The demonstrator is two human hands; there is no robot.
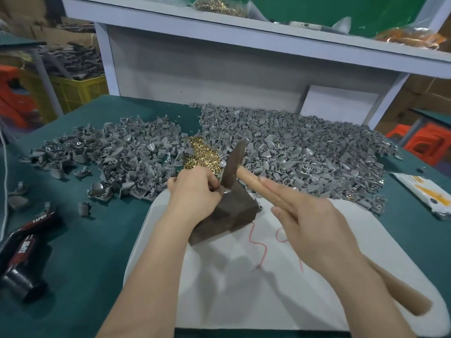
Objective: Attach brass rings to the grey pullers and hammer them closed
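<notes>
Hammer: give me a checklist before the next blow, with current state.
1. Is the puller on the block: ok, the left hand pinches it at the block's top edge.
2. Head of hammer above puller: ok, almost touching.
3. Left fingertips clear of the head: not ok, they are right beside it.
4. Grip of right hand on handle: ok, two fingers lie straight along it.
5. Seating of ring in puller: cannot tell, fingers hide it.
6. Block flat on white board: ok.
</notes>
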